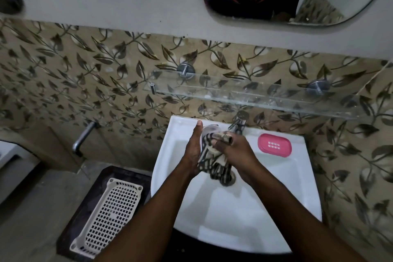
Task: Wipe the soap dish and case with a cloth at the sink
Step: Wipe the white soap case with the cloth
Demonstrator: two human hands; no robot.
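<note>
Over the white sink (244,215), my left hand (194,149) holds a clear plastic case (209,131) upright, mostly hidden by the palm and cloth. My right hand (235,151) grips a striped beige-and-dark cloth (214,161) and presses it against the case. The cloth's loose end hangs down to the drain. A pink soap dish (274,145) with a slotted middle lies on the sink's back right ledge, apart from both hands.
A chrome tap (238,124) stands at the sink's back, just behind my right hand. Above it runs a glass shelf (255,95). On the floor at lower left lies a white perforated tray (108,219). A pipe spout (84,136) juts from the tiled wall.
</note>
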